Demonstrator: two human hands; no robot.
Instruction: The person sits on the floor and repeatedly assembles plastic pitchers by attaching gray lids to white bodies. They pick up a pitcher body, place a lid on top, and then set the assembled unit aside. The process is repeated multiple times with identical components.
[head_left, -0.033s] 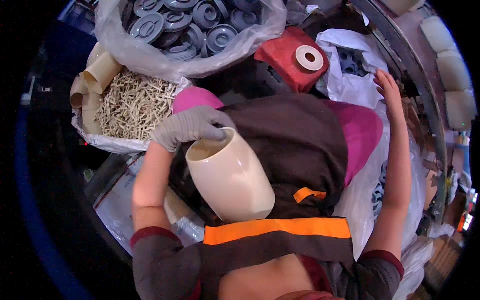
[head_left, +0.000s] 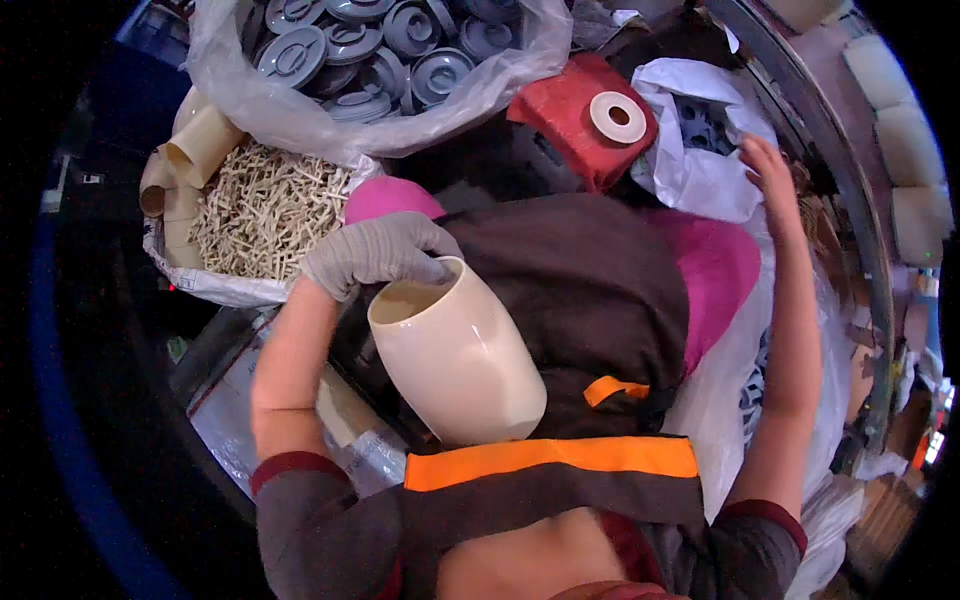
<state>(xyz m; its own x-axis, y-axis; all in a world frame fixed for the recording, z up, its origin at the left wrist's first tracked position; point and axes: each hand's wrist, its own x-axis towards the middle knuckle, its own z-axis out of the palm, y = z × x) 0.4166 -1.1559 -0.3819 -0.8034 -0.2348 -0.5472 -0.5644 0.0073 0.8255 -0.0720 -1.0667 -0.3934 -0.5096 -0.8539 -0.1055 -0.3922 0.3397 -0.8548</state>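
A cream plastic barrel-shaped container [head_left: 455, 370] lies tilted on my lap, its open mouth toward the far left. My left hand [head_left: 375, 255], in a grey glove, grips its rim, with the fingertips at the mouth. My bare right hand [head_left: 770, 185] is raised at the far right, fingers apart and slightly bent, with nothing visible in it. It is beside a white bag [head_left: 700, 180] that holds grey plastic parts [head_left: 700, 125].
A clear-lined container [head_left: 400, 140] of grey round lids [head_left: 440, 75] is at the far left. Below it sits a sack of small cream pieces [head_left: 265, 210] with cream cups [head_left: 200, 145]. A cream ring [head_left: 618, 117] rests on a red block [head_left: 575, 115]. A metal rail [head_left: 850, 150] curves along the right.
My right hand's fingers have shifted slightly left and bent a little. The container and my left hand have moved very slightly left, the grip unchanged.
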